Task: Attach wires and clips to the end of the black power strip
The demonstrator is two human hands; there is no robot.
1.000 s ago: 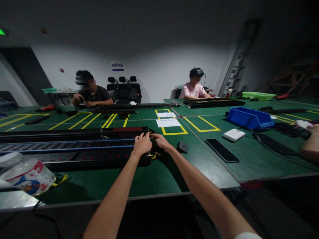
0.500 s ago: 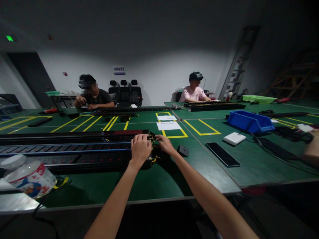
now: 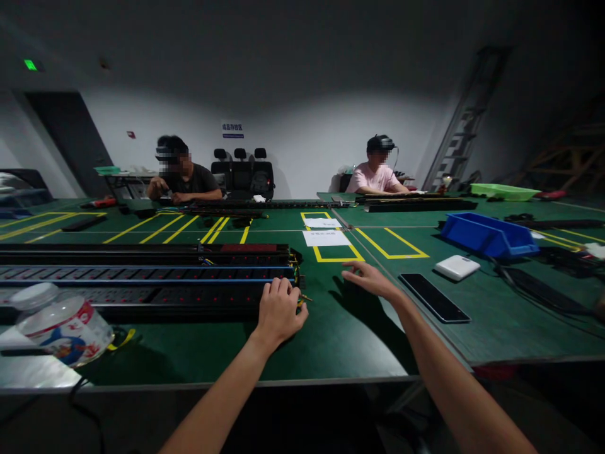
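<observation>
My left hand [image 3: 280, 310] is closed over the right end of the nearest long black strip [image 3: 203, 299], which carries small red dots. Its fingers curl on top, and the thumb is by the yellow and green wires [image 3: 299, 304] at the strip's end. Behind lie a strip with blue edges [image 3: 222, 276] and another black strip [image 3: 161, 253]. Off to the right, my right hand [image 3: 371, 279] is above the green table, fingers stretched leftward and slightly bent, a dark shadow below. The spot beneath its fingers is hidden, so a small black box there cannot be made out.
A phone [image 3: 433, 297], white box [image 3: 456, 267] and blue bin [image 3: 489, 234] stand on the right. A clear jar [image 3: 70, 331] is front left. Paper sheets [image 3: 326, 238] lie ahead. Two people [image 3: 193, 180] sit across the green table [image 3: 331, 353].
My right hand has left the strip's end and moved right, over where a small black box stood. My left hand has slid nearer to me along the strip's end.
</observation>
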